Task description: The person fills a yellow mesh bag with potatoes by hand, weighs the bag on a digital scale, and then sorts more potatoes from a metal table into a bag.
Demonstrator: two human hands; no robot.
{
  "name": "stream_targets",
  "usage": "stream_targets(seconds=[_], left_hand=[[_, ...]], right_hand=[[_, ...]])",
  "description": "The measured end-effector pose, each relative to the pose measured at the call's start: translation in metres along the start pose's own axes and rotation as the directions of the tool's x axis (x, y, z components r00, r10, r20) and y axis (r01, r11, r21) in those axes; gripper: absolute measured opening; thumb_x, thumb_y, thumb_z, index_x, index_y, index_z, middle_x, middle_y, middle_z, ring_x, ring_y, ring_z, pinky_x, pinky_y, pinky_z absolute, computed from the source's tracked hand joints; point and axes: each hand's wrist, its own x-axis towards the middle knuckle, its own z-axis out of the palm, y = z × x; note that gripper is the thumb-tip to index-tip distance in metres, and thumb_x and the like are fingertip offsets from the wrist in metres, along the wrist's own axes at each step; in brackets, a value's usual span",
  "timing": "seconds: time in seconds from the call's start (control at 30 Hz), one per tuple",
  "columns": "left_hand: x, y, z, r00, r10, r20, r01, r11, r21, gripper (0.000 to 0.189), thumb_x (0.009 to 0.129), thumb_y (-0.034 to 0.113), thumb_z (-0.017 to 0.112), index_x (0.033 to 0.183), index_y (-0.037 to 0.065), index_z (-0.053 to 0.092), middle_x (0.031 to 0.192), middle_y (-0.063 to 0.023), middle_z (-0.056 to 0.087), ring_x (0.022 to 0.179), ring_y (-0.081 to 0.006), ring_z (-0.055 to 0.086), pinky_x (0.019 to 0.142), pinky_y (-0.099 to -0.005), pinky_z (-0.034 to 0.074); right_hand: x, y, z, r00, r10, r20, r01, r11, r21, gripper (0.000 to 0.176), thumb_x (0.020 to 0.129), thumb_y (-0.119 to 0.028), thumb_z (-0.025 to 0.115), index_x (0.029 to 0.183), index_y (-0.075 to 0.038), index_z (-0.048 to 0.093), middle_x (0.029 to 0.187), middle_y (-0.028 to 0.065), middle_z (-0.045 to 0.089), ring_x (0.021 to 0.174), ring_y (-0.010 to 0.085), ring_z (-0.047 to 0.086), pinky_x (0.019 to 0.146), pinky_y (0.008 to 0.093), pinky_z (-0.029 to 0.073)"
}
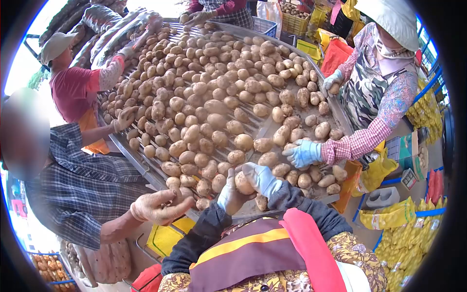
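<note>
Both of my hands, in light blue-white gloves and dark sleeves, meet at the near edge of a metal sorting table [253,129]. A brown potato [242,183] sits between them. My left hand [227,195] cups it from the left and below. My right hand [263,178] wraps over its right side. Another potato [261,202] lies just under my right wrist. The table is a slatted roller bed covered with several loose potatoes [214,82], thickest at its far end.
Co-workers stand around the table. A plaid-sleeved person's gloved hand [158,207] is close on my left. A blue-gloved hand [302,153] reaches in from the right. Yellow net bags [404,238] and crates [295,22] line the right side and back.
</note>
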Motion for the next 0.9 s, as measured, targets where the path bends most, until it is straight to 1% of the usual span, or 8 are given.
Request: stream_targets(seconds=[0.1, 0.2, 0.43, 0.5, 0.57, 0.63, 0.7, 0.9], left_hand=[[-0.009, -0.003, -0.013, 0.993, -0.021, 0.116, 0.008, 0.994, 0.109, 0.069, 0.09, 0.074, 0.03, 0.13, 0.021, 0.049, 0.111, -0.0029, 0.063, 0.086, -0.0196, 0.065, 0.063, -0.0263, 0.051], [-0.004, -0.002, -0.027, 0.971, -0.092, 0.22, 0.096, 0.995, -0.009, 0.07, 0.087, 0.074, 0.037, 0.128, 0.019, 0.049, 0.108, -0.0055, 0.066, 0.08, -0.0209, 0.068, 0.06, -0.0281, 0.058], [-0.025, -0.03, -0.027, 0.985, 0.069, 0.161, -0.083, 0.993, 0.079, 0.067, 0.095, 0.063, 0.037, 0.142, 0.015, 0.037, 0.136, -0.0088, 0.051, 0.12, -0.0254, 0.055, 0.098, -0.0454, 0.049], [-0.028, -0.022, -0.023, 0.986, 0.045, 0.163, -0.034, 0.997, -0.072, 0.062, 0.097, 0.055, 0.04, 0.14, 0.011, 0.038, 0.136, -0.0102, 0.05, 0.124, -0.026, 0.052, 0.105, -0.0496, 0.042], [-0.029, -0.031, -0.038, 0.955, 0.102, 0.278, -0.106, 0.994, -0.002, 0.06, 0.097, 0.055, 0.041, 0.138, 0.011, 0.04, 0.135, -0.0106, 0.05, 0.123, -0.0269, 0.053, 0.104, -0.049, 0.044], [-0.037, -0.031, -0.033, 0.982, 0.039, 0.183, -0.03, 0.998, -0.052, 0.06, 0.096, 0.056, 0.042, 0.136, 0.011, 0.042, 0.134, -0.0106, 0.052, 0.121, -0.0275, 0.054, 0.104, -0.0487, 0.045], [-0.043, -0.028, -0.03, 0.994, -0.038, 0.1, 0.048, 0.994, -0.102, 0.061, 0.095, 0.057, 0.043, 0.134, 0.011, 0.043, 0.132, -0.0106, 0.053, 0.12, -0.028, 0.055, 0.103, -0.0484, 0.046], [-0.037, -0.036, -0.057, 0.986, 0.083, 0.147, -0.07, 0.993, -0.09, 0.063, 0.092, 0.06, 0.047, 0.131, 0.011, 0.046, 0.124, -0.0102, 0.058, 0.112, -0.0276, 0.06, 0.101, -0.0473, 0.048]], right_hand=[[0.004, -0.005, 0.001, 0.975, 0.215, -0.062, -0.209, 0.973, 0.096, 0.034, 0.1, -0.031, 0.052, 0.114, -0.001, 0.061, 0.104, 0.0072, 0.066, 0.09, 0.0112, 0.06, 0.079, 0.0281, 0.052], [-0.002, -0.001, 0.01, 0.999, -0.027, 0.048, 0.007, 0.925, 0.381, 0.046, 0.097, -0.044, 0.052, 0.121, -0.005, 0.058, 0.115, 0.0086, 0.061, 0.108, 0.0135, 0.054, 0.095, 0.0309, 0.045], [-0.005, -0.002, 0.005, 0.939, 0.163, 0.303, -0.065, 0.949, -0.308, 0.048, 0.093, -0.034, 0.06, 0.131, -0.005, 0.05, 0.127, 0.017, 0.056, 0.119, 0.0261, 0.053, 0.101, 0.0366, 0.041], [-0.016, 0.001, 0.021, 0.891, -0.401, 0.213, 0.442, 0.658, -0.61, 0.032, 0.092, -0.025, 0.062, 0.116, -0.004, 0.062, 0.112, 0.0147, 0.065, 0.106, 0.0216, 0.061, 0.095, 0.0333, 0.047], [-0.014, 0.011, 0.02, 0.904, -0.365, 0.223, 0.425, 0.702, -0.572, 0.025, 0.093, -0.021, 0.06, 0.109, -0.002, 0.065, 0.1, 0.011, 0.069, 0.095, 0.0207, 0.065, 0.088, 0.0316, 0.05], [-0.004, 0.029, 0.013, 0.979, 0.069, 0.193, -0.053, 0.995, -0.088, 0.024, 0.096, -0.019, 0.057, 0.107, -0.001, 0.066, 0.097, 0.0083, 0.07, 0.092, 0.0176, 0.065, 0.088, 0.0306, 0.051], [0.0, 0.037, 0.008, 0.971, 0.223, 0.087, -0.239, 0.925, 0.294, 0.025, 0.099, -0.022, 0.054, 0.106, -0.001, 0.066, 0.097, 0.0069, 0.069, 0.094, 0.0148, 0.063, 0.09, 0.0319, 0.051], [-0.02, 0.007, 0.022, 0.942, -0.078, 0.326, 0.062, 0.996, 0.057, 0.048, 0.095, -0.031, 0.062, 0.132, -0.003, 0.05, 0.127, 0.0101, 0.054, 0.121, 0.0165, 0.049, 0.102, 0.0313, 0.039]])
